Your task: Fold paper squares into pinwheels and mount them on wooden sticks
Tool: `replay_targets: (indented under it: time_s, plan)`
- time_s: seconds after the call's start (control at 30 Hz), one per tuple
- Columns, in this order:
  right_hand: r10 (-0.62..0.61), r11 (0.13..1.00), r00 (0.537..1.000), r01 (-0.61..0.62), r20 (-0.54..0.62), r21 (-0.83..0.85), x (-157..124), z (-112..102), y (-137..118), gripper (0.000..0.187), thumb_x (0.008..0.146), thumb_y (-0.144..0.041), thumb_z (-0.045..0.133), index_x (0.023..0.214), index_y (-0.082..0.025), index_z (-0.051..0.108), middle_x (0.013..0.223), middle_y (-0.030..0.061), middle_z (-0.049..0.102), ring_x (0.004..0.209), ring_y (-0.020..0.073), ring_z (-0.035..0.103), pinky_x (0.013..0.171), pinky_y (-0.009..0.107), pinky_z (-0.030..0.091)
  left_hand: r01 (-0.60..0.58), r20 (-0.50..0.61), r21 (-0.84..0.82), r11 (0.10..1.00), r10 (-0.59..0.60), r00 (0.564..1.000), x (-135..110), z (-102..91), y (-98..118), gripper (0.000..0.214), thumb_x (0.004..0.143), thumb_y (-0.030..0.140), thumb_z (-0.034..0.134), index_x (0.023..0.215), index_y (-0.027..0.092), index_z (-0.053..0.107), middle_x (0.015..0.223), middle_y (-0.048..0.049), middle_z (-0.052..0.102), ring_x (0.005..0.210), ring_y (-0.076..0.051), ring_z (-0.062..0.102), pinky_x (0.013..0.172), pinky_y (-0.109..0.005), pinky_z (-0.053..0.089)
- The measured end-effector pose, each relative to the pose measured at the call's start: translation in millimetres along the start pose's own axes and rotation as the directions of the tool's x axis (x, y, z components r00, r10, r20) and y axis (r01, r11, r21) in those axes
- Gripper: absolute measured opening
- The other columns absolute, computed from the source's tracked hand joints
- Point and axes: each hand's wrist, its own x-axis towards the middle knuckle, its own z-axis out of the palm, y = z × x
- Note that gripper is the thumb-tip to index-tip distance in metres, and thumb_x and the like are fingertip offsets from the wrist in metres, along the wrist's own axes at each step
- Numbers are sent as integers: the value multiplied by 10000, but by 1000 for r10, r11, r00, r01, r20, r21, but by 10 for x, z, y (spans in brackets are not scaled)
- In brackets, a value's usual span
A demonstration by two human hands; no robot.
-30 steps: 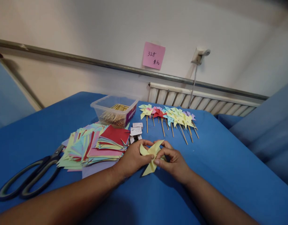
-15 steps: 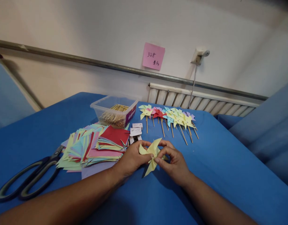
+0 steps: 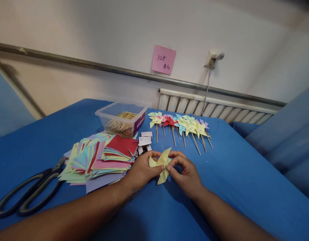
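Observation:
A yellow paper pinwheel is held between both hands above the blue tabletop, its blades folded in toward the middle. My left hand pinches it from the left, with the thumb near its centre. On the other side, my right hand is closed on the right part, thumb and fingertip pressed close to the middle. No stick shows clearly on this pinwheel. Just beyond my left hand are small white boxes, one of them open with dark bits inside.
Coloured paper squares lie piled at left, beside large scissors. Behind them stands a clear plastic box of thin sticks. Several finished pinwheels on sticks lie at the back, near the radiator.
The fingers of my right hand have closed in on the pinwheel's right side, and its lower blade has shifted slightly right and up. Both hands keep hold of it.

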Motion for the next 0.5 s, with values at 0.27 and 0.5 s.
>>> replay_targets:
  time_s: [0.27,0.5]
  plan:
    - [4,1000,1000,-4,-6,-15,-5,9,-8,87,750,-163,613,670,-190,590,1012,61,585,975,194,567,885,350,414,12,16,-7,1000,-12,1000,3,-11,16,461,620,323,712,1012,148,546,723,16,589,599,-128,559,532,-223,422]
    - [16,1000,998,-17,-56,-17,4,27,22,98,735,-166,609,647,-196,578,974,60,604,943,196,573,869,358,425,14,39,-55,998,-12,999,-15,0,38,477,601,304,725,1008,145,534,692,32,565,581,-113,535,539,-222,420]
